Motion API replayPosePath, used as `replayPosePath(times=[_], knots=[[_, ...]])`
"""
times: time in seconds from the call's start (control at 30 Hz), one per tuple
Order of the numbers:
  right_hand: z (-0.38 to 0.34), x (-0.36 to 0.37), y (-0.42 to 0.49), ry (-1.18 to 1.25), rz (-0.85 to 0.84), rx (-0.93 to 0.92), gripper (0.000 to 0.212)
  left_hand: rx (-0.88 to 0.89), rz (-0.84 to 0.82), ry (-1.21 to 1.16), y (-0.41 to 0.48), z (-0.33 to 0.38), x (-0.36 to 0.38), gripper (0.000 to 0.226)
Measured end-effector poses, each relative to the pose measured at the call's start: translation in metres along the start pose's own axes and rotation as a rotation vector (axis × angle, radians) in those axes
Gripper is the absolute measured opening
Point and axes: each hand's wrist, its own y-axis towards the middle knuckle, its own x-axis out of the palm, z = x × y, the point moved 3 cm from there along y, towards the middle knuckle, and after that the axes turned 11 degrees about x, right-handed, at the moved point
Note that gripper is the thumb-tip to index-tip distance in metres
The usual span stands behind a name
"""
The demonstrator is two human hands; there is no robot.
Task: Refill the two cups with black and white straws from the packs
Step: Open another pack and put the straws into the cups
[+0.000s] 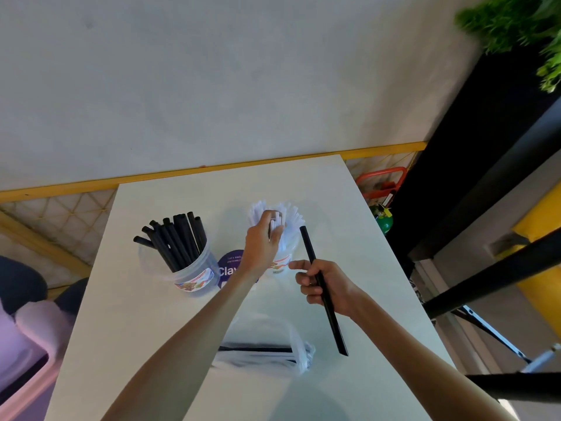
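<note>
While the left hand (263, 238) reached far and curled its fingers round the tops of the white straws (293, 221) in the right cup (282, 266), the right hand (321, 284) gripped one black straw (308, 244), tilted, just right of that cup. Left cup (197, 268) held black straws (176, 235). Pack (261, 344) lay near, centre of white worktop (136, 329). Far edge neared a grey wall (212, 86); right hand sat well in from the right edge.
</note>
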Motion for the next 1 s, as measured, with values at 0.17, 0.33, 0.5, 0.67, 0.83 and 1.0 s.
replayPosePath(times=[0.17,0.33,0.5,0.67,0.83,1.0], knots=[[-0.001,0.0,0.003,-0.023,0.004,0.006,0.027,0.071,0.012,0.026,0.0,0.009,-0.001,0.037],[-0.004,0.002,0.005,-0.023,0.0,0.003,0.027,0.251,0.009,0.212,0.002,0.012,-0.002,0.04],[-0.002,-0.005,0.005,0.006,0.012,-0.004,0.026,0.467,-0.164,0.459,0.008,0.011,0.007,0.048],[-0.001,-0.012,0.001,0.035,0.022,-0.025,0.026,0.516,-0.361,0.584,0.019,0.017,0.015,0.05],[-0.002,-0.014,-0.002,0.051,0.022,-0.043,0.026,0.519,-0.463,0.724,0.021,0.013,0.017,0.049],[-0.002,-0.007,0.001,0.046,0.008,-0.035,0.027,0.488,-0.405,0.834,0.013,0.005,0.006,0.049]])
